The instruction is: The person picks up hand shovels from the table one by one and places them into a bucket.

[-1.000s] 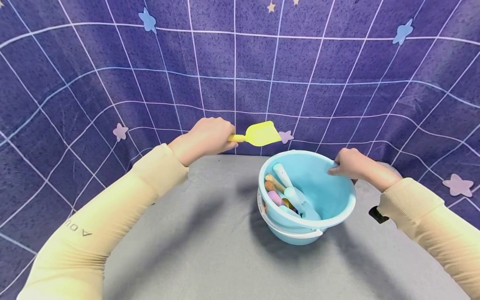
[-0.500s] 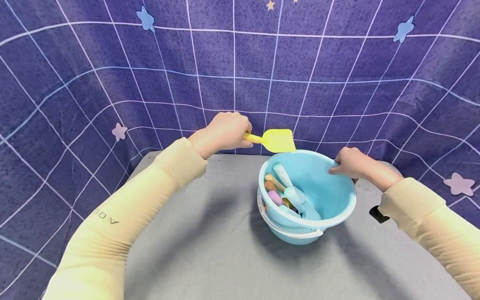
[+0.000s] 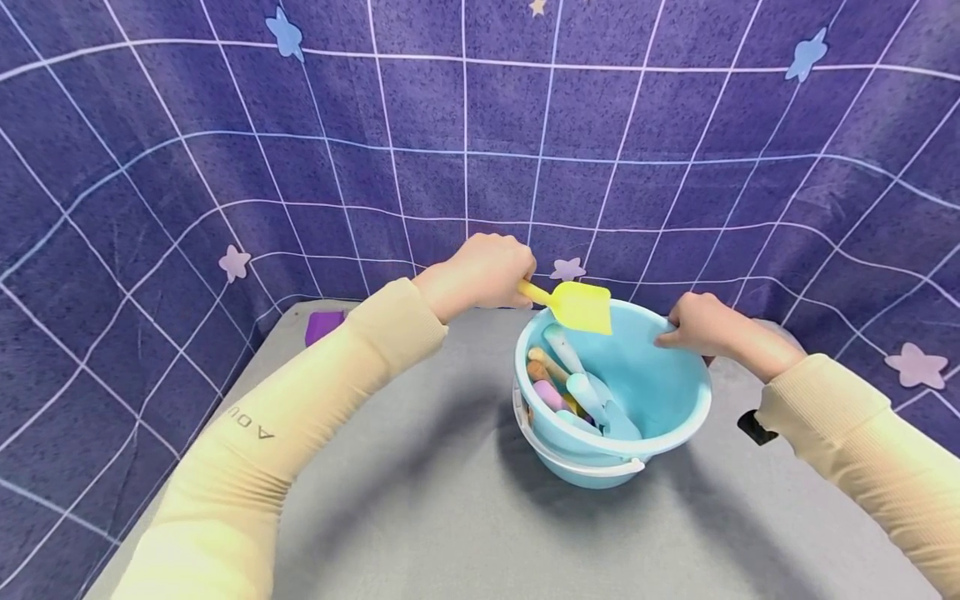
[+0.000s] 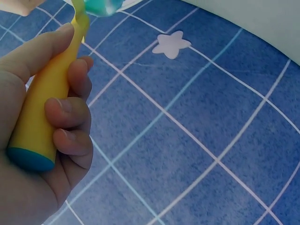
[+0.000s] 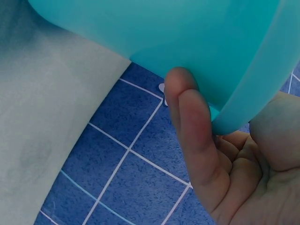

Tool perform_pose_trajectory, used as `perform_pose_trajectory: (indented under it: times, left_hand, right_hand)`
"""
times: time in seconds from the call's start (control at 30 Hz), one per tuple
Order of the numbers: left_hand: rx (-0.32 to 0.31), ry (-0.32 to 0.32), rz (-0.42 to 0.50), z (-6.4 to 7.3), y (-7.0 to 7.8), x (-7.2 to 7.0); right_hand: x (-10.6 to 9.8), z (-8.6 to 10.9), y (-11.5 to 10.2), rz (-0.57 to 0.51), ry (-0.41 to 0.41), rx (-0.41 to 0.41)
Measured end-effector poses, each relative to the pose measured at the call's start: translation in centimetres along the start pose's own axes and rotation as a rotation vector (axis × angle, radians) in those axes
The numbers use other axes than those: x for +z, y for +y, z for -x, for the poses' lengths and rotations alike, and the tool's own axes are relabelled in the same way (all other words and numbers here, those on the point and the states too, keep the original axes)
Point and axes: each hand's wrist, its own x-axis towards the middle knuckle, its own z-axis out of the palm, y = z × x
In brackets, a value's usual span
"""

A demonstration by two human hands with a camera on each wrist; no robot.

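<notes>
My left hand [image 3: 487, 271] grips the handle of a yellow toy shovel [image 3: 583, 307], whose blade overlaps the far rim of a light blue bucket [image 3: 660, 387] in the head view. In the left wrist view, fingers wrap round the yellow handle [image 4: 44, 98], which ends in a teal cap. At the bucket's right side my right hand [image 3: 699, 325] holds the rim, thumb inside; in the right wrist view its fingers [image 5: 192, 122] lie along the outer wall. Inside the bucket, toward the left, are light blue handled pieces [image 3: 588, 398], a lilac piece [image 3: 549, 395] and a brown one [image 3: 537, 371].
The bucket stands tilted on a grey cloth-covered table [image 3: 420, 500], its white handle [image 3: 555, 454] hanging at the front. A purple object [image 3: 324, 325] lies at the far left edge, partly behind the left sleeve. A purple gridded curtain [image 3: 420, 108] surrounds the back and sides.
My left hand has carried the shovel right and slightly down, from left of the bucket to its far rim. The purple object has come into view behind the sleeve. The right hand stays at the rim.
</notes>
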Motion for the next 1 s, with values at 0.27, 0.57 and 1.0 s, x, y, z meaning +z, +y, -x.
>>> perform_pose_trajectory:
  times: [0.27, 0.57, 1.0]
  left_hand:
    - [0.053, -0.01, 0.009, -1.1, 1.5, 0.3]
    - [0.095, -0.039, 0.005, -1.8, 3.1, 0.9]
    - [0.168, -0.075, -0.126, -3.1, 5.1, 2.1]
  right_hand:
    - [0.0, -0.1, 0.0, -0.005, 0.0, 0.016]
    - [0.0, -0.2, 0.0, 0.011, -0.002, 0.008]
    - [-0.2, -0.2, 0.1, 0.027, 0.02, -0.015]
